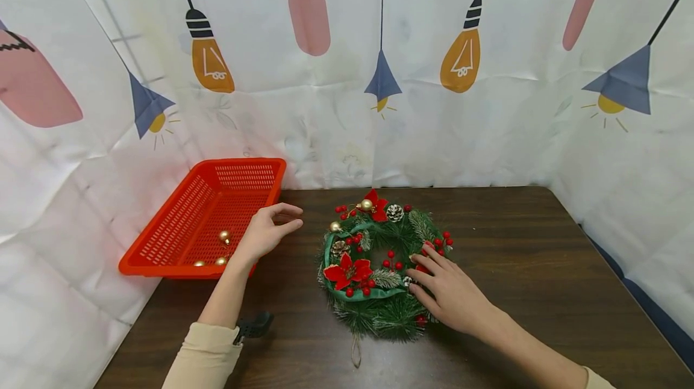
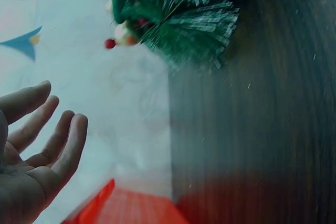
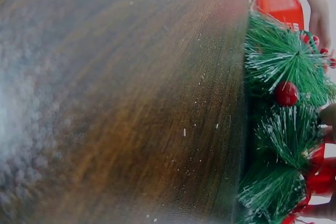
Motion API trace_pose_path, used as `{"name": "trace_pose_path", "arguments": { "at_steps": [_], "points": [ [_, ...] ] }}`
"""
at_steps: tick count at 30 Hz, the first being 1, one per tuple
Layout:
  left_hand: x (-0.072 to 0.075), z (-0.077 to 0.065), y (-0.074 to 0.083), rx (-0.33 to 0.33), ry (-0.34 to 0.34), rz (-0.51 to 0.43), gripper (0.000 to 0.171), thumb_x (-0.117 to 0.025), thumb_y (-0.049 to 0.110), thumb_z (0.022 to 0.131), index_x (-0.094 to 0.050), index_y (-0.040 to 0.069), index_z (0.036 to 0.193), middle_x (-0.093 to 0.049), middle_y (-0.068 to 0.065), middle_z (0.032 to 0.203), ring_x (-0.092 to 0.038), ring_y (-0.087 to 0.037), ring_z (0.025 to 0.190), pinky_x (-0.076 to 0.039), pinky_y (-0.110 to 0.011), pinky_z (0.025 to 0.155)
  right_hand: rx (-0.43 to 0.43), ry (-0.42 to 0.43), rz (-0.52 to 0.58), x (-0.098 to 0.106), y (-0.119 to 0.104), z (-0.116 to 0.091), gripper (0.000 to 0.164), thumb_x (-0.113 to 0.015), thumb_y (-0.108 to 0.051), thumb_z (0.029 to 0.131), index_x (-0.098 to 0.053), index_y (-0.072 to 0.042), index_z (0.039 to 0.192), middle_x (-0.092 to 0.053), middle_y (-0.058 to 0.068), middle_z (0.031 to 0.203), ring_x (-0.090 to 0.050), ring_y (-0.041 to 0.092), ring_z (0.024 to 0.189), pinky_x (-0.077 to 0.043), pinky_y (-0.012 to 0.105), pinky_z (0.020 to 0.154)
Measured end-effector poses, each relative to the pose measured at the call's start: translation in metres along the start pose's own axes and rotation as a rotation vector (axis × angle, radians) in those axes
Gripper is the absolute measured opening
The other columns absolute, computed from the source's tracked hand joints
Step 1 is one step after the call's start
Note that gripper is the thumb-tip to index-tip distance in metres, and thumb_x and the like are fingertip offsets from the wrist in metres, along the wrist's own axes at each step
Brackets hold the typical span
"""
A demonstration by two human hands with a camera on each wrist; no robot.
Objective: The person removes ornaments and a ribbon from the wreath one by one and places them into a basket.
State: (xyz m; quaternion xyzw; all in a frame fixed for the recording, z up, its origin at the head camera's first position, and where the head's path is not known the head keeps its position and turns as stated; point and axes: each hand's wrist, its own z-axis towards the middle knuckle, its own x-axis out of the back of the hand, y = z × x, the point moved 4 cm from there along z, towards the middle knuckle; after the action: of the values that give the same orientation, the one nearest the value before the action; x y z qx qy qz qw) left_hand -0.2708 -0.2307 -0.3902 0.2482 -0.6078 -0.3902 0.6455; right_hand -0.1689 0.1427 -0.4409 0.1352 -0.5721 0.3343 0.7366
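A green Christmas wreath (image 1: 374, 317) lies on the table, trimmed with red poinsettias (image 1: 347, 271), red berries, pinecones (image 1: 395, 213), gold balls (image 1: 366, 204) and a green ribbon (image 1: 379, 294). My right hand (image 1: 455, 292) rests over the wreath's right side, fingers spread and slightly bent at the decorations there. In the right wrist view its fingertips overlap red petals (image 3: 317, 174) at the edge. My left hand (image 1: 265, 229) hovers between the basket and the wreath with nothing in it. The left wrist view shows those fingers (image 2: 73, 145) loosely bent and apart from the thumb.
A red plastic basket (image 1: 157, 270) at the left holds several small gold balls (image 1: 225, 236). The dark wooden table (image 1: 520, 244) extends to the right of the wreath. A twine loop (image 1: 356, 353) sticks out toward me. Behind hangs a printed white curtain (image 1: 336, 124).
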Motion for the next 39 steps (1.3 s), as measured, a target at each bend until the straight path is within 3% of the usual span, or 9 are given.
{"name": "trace_pose_path", "arguments": {
  "at_steps": [9,17,21,27,39],
  "points": [
    [-0.032,0.019,-0.003,0.005,-0.081,-0.045,0.023,-0.075,0.021,0.097,-0.074,0.012,0.119,-0.073,-0.007,0.113,-0.068,-0.027,0.103,-0.055,-0.044,0.086,0.003,0.010,-0.001,0.002,0.000,0.001,0.034,-0.064,-0.035,0.103,-0.073,-0.013,0.127,-0.058,0.014,0.144,-0.036,0.042,0.146,-0.043,0.065,0.104],
    [-0.055,0.032,-0.008,0.025,-0.153,-0.182,0.023,-0.073,0.016,0.098,-0.074,0.006,0.118,-0.073,-0.009,0.111,-0.069,-0.035,0.104,-0.053,-0.057,0.094,0.007,0.013,-0.005,0.002,0.000,0.001,0.034,-0.064,-0.035,0.103,-0.073,-0.013,0.128,-0.057,0.015,0.145,-0.035,0.042,0.146,-0.043,0.065,0.104],
    [-0.064,0.035,-0.009,0.041,-0.182,-0.210,0.024,-0.074,0.016,0.097,-0.074,0.004,0.118,-0.073,-0.011,0.109,-0.070,-0.033,0.100,-0.054,-0.056,0.094,0.004,0.015,-0.001,0.002,0.000,0.001,0.034,-0.064,-0.035,0.103,-0.073,-0.012,0.127,-0.057,0.015,0.144,-0.035,0.042,0.146,-0.043,0.065,0.104],
    [-0.071,0.036,-0.010,0.082,-0.197,-0.206,0.027,-0.075,0.023,0.097,-0.074,0.006,0.118,-0.071,-0.010,0.114,-0.071,-0.025,0.099,-0.055,-0.052,0.095,0.000,0.015,0.009,0.002,-0.001,0.001,0.034,-0.064,-0.034,0.103,-0.073,-0.013,0.127,-0.057,0.015,0.144,-0.035,0.042,0.146,-0.043,0.065,0.104],
    [-0.074,0.037,-0.011,0.030,-0.200,-0.150,0.026,-0.073,0.021,0.098,-0.074,0.006,0.119,-0.073,-0.007,0.109,-0.070,-0.024,0.099,-0.055,-0.054,0.093,-0.005,-0.010,0.008,0.001,0.000,0.000,0.036,-0.063,-0.036,0.103,-0.072,-0.013,0.129,-0.056,0.015,0.145,-0.033,0.042,0.147,-0.042,0.066,0.104]
  ]
}}
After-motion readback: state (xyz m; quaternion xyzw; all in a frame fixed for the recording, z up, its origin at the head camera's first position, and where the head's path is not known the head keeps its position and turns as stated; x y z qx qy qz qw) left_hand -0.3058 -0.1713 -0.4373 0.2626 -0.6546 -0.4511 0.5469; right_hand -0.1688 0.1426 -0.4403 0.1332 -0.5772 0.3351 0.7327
